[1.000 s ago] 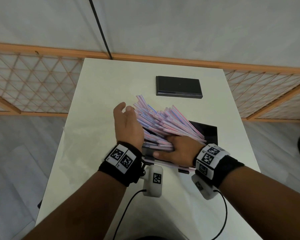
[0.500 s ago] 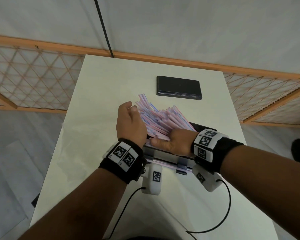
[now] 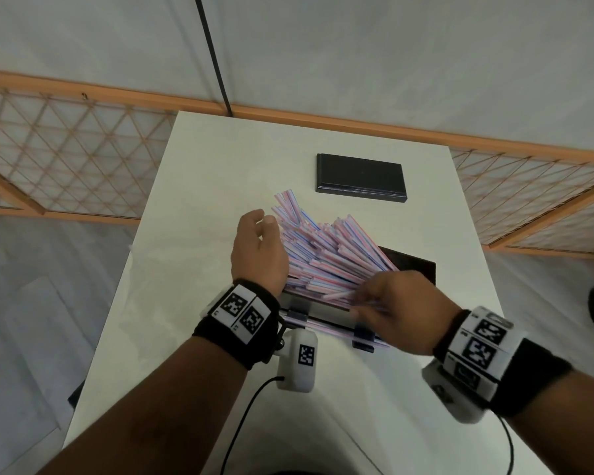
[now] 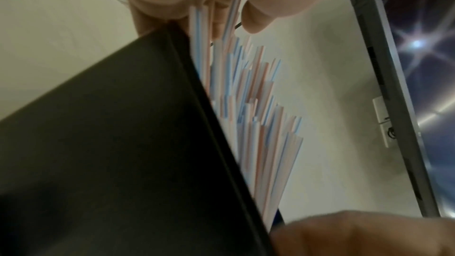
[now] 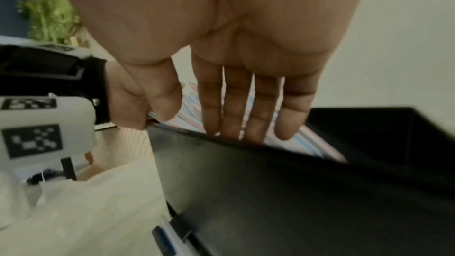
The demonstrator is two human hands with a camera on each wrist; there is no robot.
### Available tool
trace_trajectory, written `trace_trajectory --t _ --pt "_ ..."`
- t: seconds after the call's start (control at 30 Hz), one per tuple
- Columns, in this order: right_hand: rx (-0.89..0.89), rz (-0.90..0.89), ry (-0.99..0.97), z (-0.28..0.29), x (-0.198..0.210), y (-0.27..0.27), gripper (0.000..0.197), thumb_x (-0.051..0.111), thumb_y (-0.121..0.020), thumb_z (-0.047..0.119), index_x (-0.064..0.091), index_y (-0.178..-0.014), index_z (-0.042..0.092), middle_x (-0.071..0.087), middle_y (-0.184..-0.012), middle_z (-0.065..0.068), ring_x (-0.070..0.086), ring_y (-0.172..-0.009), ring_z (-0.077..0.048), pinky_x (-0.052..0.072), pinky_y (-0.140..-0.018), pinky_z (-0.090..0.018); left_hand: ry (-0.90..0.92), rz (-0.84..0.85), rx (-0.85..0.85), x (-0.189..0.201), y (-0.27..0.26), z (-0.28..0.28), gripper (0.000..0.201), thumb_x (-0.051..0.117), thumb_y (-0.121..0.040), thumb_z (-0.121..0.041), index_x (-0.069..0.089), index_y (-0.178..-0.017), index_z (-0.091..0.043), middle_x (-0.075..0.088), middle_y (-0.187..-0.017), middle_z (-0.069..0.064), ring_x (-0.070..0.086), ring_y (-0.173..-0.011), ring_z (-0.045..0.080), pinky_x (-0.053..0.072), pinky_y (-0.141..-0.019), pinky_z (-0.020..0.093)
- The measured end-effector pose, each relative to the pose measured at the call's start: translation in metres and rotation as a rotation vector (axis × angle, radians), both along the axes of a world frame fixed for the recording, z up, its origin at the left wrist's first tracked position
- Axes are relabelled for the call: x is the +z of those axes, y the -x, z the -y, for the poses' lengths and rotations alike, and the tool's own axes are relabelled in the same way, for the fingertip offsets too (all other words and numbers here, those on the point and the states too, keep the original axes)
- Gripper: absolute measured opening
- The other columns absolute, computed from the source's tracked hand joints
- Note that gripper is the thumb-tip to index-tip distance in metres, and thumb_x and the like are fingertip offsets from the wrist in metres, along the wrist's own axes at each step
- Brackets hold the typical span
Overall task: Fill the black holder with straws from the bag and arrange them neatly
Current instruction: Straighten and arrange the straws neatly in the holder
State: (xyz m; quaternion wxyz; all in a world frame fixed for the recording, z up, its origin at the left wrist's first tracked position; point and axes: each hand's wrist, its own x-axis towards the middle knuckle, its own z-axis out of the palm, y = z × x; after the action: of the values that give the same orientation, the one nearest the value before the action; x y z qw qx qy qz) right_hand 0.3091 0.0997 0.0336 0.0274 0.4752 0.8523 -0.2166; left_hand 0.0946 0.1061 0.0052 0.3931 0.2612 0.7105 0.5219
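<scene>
A black holder stands mid-table, and a thick fan of pink-and-blue striped straws leans out of it to the far left. My left hand is cupped against the left side of the fan, with fingers lightly bent past the straw tips. My right hand hovers blurred over the holder's near right part. Its straight fingers reach down to the straws at the holder's rim. The holder's dark wall fills the left wrist view.
A flat black lid lies at the far middle of the white table. A clear plastic bag lies left of the holder. Loose straws rest in clips along the holder's near edge. An orange lattice fence borders the table's far side.
My right hand has lifted off the straw pile and shifted right and nearer, now blurred by motion. My left hand stays against the left side of the fan.
</scene>
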Motion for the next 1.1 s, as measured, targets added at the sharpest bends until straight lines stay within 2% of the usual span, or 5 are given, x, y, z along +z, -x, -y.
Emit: trace_trajectory --t 0.33,0.57,0.77,0.97,1.1 --pt "-0.114 0.085 -0.001 0.005 -0.017 0.011 0.075 0.034 -0.073 0.082 0.064 -0.108 0.022 0.062 -0.101 0.000 0.059 -0.100 -0.026 0.050 -0.088 -0.037 -0.124 0.157 0.088 -0.002 -0.003 -0.003 0.028 0.045 -0.102 -0.041 0.054 -0.120 -0.021 0.063 -0.095 -0.010 0.057 -0.070 -0.003 0.044 -0.072 0.020" --pt "-0.125 0.166 0.100 0.014 -0.026 0.022 0.076 0.010 -0.080 0.076 0.047 -0.117 0.021 0.053 -0.115 -0.002 0.048 -0.111 -0.026 0.042 -0.097 -0.043 -0.108 0.175 0.083 -0.003 -0.008 -0.006 0.028 0.047 -0.104 -0.031 0.055 -0.126 -0.014 0.061 -0.101 -0.002 0.054 -0.077 0.005 0.040 -0.071 0.021" --pt "-0.195 -0.047 0.093 0.016 -0.027 0.051 0.048 0.034 -0.093 0.052 0.054 -0.110 0.011 0.049 -0.105 -0.007 0.050 -0.099 -0.029 0.044 -0.090 -0.040 -0.136 0.186 0.077 -0.001 -0.011 -0.002 0.028 0.048 -0.103 -0.030 0.052 -0.128 -0.015 0.058 -0.104 -0.001 0.051 -0.074 0.006 0.040 -0.073 0.025" --pt "-0.170 0.010 -0.008 0.014 -0.015 0.028 0.064 0.037 -0.079 0.074 0.067 -0.098 0.020 0.061 -0.094 0.001 0.060 -0.094 -0.023 0.050 -0.082 -0.034 -0.125 0.209 0.106 0.001 -0.001 -0.003 0.032 0.051 -0.100 -0.035 0.050 -0.129 -0.019 0.060 -0.112 0.000 0.056 -0.086 0.015 0.041 -0.077 0.027" --pt "-0.056 0.025 0.073 0.012 -0.021 0.028 0.067 0.042 -0.079 0.073 0.060 -0.120 0.023 0.059 -0.111 0.005 0.056 -0.106 -0.018 0.045 -0.090 -0.027 -0.104 0.177 0.038 0.000 -0.004 0.000 0.036 0.047 -0.102 -0.039 0.052 -0.131 -0.018 0.061 -0.114 -0.001 0.055 -0.086 0.008 0.040 -0.082 0.026"
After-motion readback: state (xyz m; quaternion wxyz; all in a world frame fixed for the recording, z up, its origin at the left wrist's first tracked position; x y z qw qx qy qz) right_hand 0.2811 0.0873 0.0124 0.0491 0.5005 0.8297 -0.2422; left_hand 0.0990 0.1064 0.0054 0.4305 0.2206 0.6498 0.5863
